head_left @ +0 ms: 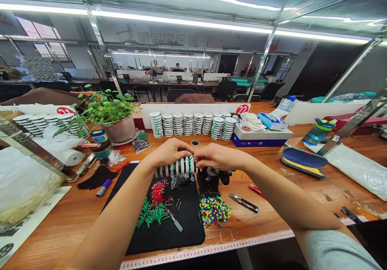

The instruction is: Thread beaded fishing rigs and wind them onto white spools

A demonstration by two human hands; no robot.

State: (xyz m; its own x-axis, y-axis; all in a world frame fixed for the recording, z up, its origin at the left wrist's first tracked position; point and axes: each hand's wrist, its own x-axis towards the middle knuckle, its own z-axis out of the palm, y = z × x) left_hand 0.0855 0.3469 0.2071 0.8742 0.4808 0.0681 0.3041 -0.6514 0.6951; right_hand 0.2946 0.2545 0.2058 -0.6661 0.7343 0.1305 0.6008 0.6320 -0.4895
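On a long honey-brown wooden workbench (260,217), at the top edge of a black rectangular mat (187,229), a person's left hand (171,152) and right hand (219,156) curl closed, fingers pressed onto a horizontal stack of white spools banded black and green (175,168), just beside a heap of multicoloured round-headed pins (214,210).

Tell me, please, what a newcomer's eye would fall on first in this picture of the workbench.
Probably the left hand and right hand first, meeting over a row of white spools at the middle of the wooden table. Behind them stand tall stacks of green-banded white spools. A bright heap of multicolored round-headed pins lies at the front, and a leafy potted plant rises at the back left.
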